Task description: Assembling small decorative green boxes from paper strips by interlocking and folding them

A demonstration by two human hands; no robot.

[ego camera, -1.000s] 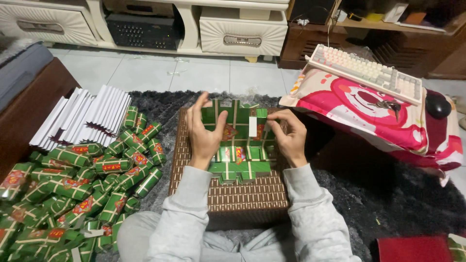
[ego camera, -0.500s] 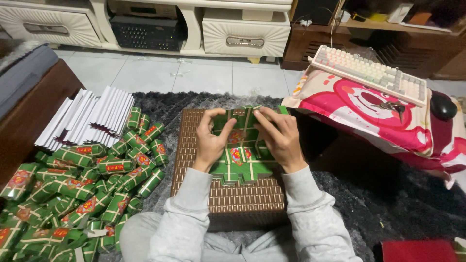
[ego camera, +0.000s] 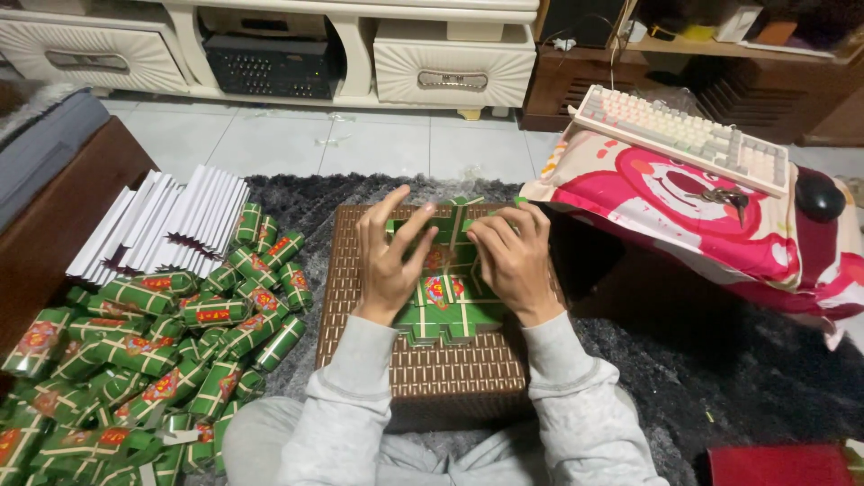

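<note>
The green printed box blank [ego camera: 447,292] looks like thin glossy card, same stuff as the heap of folded green boxes [ego camera: 153,346] just left of the brown woven-looking box [ego camera: 432,378]. White sheets [ego camera: 166,225] beyond that heap are matt paper. Shaggy dark rug [ego camera: 720,387], soft grey sweatshirt sleeves [ego camera: 576,396], plasticky keyboard [ego camera: 684,135] on a smooth cloth cushion [ego camera: 684,216].

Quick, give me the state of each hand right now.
Left hand: open, fingers spread, pressing on the green cardboard sheet.
Right hand: fingers curled down on the same sheet, folding its upper part; no full grip visible.
</note>
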